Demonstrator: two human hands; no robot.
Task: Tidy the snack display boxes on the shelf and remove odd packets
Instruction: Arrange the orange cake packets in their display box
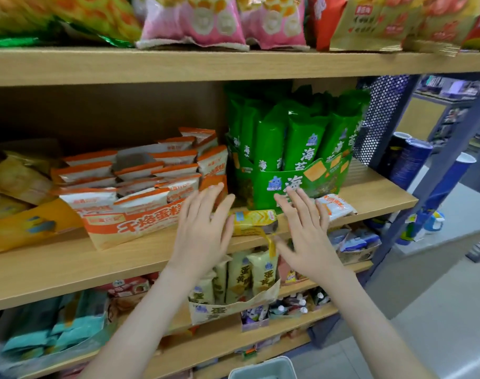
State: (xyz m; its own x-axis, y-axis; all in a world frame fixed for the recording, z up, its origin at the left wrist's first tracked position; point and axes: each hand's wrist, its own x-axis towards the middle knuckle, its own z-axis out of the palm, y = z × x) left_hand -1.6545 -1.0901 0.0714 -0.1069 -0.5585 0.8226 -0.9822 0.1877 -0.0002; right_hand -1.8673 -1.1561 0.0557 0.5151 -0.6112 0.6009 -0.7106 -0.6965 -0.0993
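Yellow packet (253,218): 1 stray before green display box (301,184); your left hand (203,228), right hand (307,233) spread, empty; probably grasp it next.

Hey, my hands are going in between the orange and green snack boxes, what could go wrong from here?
1. The yellow packet lies at the front edge of the shelf, between your left hand and right hand; a brush could knock it off.
2. The loose orange-and-white packet beside the green box also sits near that edge, by your right hand.
3. The orange box stands askew and full; a hard push may spill packets.
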